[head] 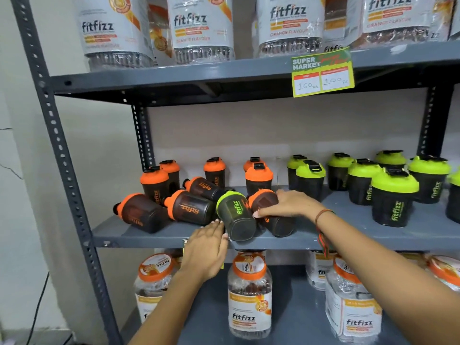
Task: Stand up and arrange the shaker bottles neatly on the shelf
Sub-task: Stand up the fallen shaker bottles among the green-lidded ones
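Toppled bottles (189,207) left of upright bottles (388,195)

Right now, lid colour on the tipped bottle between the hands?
Lime green lid, head view.

Even, soft indoor light is seen; straight lines are bowed at the frame edges; the upper jars (201,28) are slightly blurred.

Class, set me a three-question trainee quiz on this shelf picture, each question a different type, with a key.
1. True or false: the green-lidded bottle between the hands lies on its side.
2. Which hand rests on a toppled orange-lidded bottle? A left B right
3. Fill in: the upright bottles at the right have ____ lids.

Key: 1 true; 2 B; 3 green
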`<state>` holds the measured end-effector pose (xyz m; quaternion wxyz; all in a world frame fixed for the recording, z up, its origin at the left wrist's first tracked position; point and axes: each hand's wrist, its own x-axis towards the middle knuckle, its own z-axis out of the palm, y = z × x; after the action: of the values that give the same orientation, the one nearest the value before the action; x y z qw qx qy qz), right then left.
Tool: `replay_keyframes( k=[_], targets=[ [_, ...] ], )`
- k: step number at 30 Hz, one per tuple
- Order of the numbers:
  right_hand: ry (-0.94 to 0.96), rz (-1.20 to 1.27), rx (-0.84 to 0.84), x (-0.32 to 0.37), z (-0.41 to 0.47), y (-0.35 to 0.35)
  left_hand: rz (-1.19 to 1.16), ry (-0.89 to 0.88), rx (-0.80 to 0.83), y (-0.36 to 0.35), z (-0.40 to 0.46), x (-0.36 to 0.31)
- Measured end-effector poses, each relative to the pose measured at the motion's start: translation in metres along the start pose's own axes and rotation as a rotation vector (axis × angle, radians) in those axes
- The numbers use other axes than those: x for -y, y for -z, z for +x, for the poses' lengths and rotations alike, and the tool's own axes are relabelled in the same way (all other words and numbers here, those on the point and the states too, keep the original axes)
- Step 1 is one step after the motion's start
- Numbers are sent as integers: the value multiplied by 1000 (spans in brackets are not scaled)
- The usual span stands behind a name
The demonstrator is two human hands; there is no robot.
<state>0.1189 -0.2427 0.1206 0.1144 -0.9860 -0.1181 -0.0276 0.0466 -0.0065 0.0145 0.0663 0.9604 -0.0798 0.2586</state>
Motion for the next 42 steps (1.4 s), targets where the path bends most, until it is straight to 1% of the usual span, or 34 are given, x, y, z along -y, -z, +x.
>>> replay_keyframes(
  k=[2, 4, 9, 12, 15, 17, 19, 21, 31, 38, 42],
  targets=[
    [-19, 5, 21, 1, 5, -2, 0, -1, -9, -1, 0, 1],
    [-41, 99, 35, -2, 8, -4, -4, -9, -14, -1, 0, 1],
    [-45, 650, 11, -16, 14, -13, -11, -17, -23, -2, -1, 2],
    [-43, 883, -80, -21, 15, -13, -17, -15, -23, -3, -1, 3],
    [-7, 976, -241, -22, 14, -11, -25, -9, -25, -5, 0, 3],
    [47, 1048, -318, -21, 15, -12, -26, -8, -25, -5, 0, 4],
    [97, 1079, -341, -22, 16, -16, -25, -6, -26, -5, -1, 4],
    [135, 1076, -325, -25, 17, -22, -29, 1, -25, -6, -1, 4],
    [237, 1024, -143, -39, 21, -44, -43, 5, -25, -2, -2, 1],
    [248, 1014, -114, -43, 23, -48, -34, 18, -18, -1, -1, -1],
    [255, 1051, -120, -45, 9, -40, -27, 22, 3, -1, 0, 0]
  ],
)
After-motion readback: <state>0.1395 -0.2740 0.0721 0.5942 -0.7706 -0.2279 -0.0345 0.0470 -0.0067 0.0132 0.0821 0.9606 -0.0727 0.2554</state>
